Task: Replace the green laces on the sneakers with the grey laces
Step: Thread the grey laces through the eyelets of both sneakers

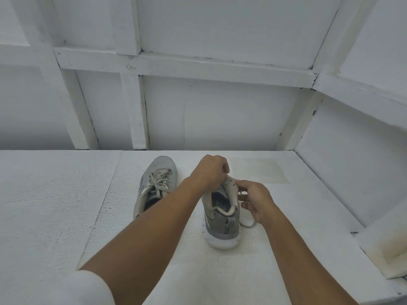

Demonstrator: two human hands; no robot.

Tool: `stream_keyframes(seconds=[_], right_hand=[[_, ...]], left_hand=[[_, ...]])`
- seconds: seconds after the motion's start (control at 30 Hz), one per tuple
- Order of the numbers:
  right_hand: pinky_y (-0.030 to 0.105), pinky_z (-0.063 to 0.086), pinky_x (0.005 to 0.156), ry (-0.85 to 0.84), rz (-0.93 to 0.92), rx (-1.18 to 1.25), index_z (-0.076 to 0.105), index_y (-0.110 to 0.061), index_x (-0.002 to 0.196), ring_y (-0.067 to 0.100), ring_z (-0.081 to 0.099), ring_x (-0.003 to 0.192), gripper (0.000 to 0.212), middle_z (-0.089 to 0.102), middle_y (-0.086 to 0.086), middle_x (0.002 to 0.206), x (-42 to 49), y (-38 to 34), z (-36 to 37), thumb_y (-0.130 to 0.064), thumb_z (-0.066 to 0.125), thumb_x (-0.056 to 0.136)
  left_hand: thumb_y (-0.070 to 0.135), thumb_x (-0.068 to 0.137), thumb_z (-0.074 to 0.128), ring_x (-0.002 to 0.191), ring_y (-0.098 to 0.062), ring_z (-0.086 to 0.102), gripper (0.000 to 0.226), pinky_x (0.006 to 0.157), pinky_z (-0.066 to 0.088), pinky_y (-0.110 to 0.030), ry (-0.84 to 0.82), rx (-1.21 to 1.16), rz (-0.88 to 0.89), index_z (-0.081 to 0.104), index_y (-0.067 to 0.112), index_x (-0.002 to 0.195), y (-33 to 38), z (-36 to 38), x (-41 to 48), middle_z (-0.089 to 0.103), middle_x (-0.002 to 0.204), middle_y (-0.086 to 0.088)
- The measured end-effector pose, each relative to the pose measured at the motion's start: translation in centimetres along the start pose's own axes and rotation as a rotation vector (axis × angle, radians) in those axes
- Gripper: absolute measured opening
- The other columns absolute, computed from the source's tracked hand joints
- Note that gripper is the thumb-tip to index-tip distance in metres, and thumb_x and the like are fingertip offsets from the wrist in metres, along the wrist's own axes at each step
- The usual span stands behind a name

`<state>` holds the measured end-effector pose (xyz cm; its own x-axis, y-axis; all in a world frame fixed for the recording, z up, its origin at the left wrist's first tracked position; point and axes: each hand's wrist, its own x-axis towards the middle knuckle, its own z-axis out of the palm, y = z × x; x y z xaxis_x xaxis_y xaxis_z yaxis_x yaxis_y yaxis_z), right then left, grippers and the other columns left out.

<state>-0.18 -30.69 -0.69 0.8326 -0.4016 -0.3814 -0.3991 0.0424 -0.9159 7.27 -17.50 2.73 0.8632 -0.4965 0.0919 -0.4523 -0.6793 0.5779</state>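
1. On the white surface [66, 194], head view: two grey sneakers, toes pointing away from the person, side by side but apart.
2. Left hand [210, 170]: fingers [224, 167] curled tight over the top of the tongue [231, 189] of the worked sneaker [220, 223]. Anything else they pinch is hidden.
3. Right hand [256, 200]: fingers [242, 183] just across the tongue from the left fingers. Thumb and forefinger are clamped on a pale lace [247, 224]; the other fingers are loosely bent.
4. The lace passes under the right palm and loops out below it, beside the sneaker's heel.
5. The worked sneaker sits directly beneath both sets of fingers, heel nearest the person.
6. Second sneaker [157, 183]: left of the left fingers, partly behind that forearm, fully laced with pale lace. Green or grey, cannot tell.
7. White sleeve [83, 289] on the left upper arm. White panelled wall [220, 106] beyond the fingers.
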Motion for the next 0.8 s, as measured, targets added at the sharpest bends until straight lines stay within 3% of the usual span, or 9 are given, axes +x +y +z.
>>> stream_keyframes(seconds=[0.8], right_hand=[[0.038,0.048,0.078,-0.025,-0.004,-0.023,0.071,-0.011,0.093,0.025,0.065,0.089,0.023,0.07,0.004,0.089,-0.27,-0.23,0.01,-0.025,0.054,0.095]], left_hand=[[0.013,0.089,0.063,0.102,-0.019,0.058,0.015,0.089,0.052,-0.032,0.008,0.068,0.023,0.068,0.015,0.103,0.01,0.86,0.31,0.064,0.107,-0.003]])
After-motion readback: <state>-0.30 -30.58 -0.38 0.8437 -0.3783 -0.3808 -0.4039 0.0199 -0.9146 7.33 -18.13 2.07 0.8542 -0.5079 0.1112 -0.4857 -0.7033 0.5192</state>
